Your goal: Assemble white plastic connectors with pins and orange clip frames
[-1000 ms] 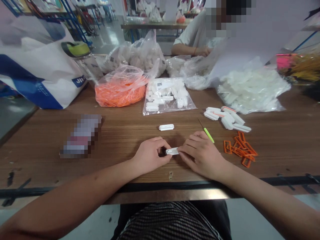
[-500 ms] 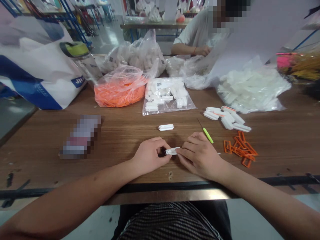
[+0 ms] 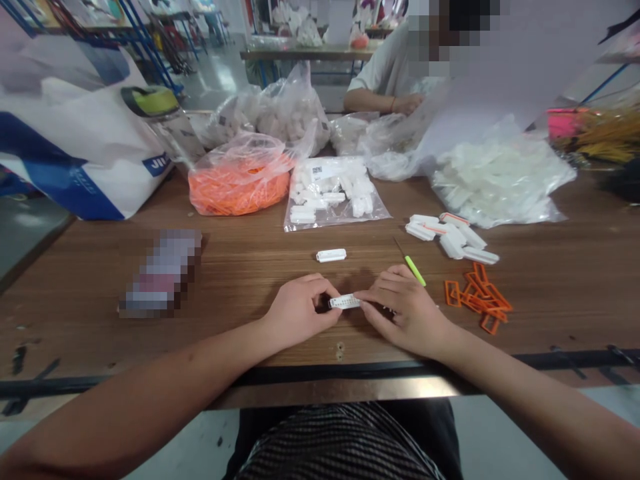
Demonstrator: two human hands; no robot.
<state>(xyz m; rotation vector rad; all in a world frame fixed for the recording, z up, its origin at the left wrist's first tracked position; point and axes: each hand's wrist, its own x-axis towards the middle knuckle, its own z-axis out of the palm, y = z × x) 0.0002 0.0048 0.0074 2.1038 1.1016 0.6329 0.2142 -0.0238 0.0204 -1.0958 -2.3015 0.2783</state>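
Observation:
My left hand [image 3: 300, 308] and my right hand [image 3: 406, 308] pinch the two ends of a small white plastic connector [image 3: 344, 302] just above the wooden table [image 3: 240, 273], near its front edge. Both hands have their fingers curled closed on it. A second white connector [image 3: 331, 255] lies alone on the table beyond my hands. A thin tool with a green handle [image 3: 414, 269] rests just beyond my right hand. Right of it lie several orange rectangular frames [image 3: 477, 297] and a small pile of white parts [image 3: 453, 237].
Further back stand a bag of orange frames [image 3: 240, 181], a flat clear bag of white parts [image 3: 333, 192], a large bag of white pieces [image 3: 500, 177] and a white-and-blue bag [image 3: 80, 140]. A blurred object [image 3: 163, 272] lies at the left. Another person [image 3: 395, 73] sits across the table.
The connector between my fingers has shifted slightly and now lies level; my right fingers have adjusted on its end. My hands stay in the same spot.

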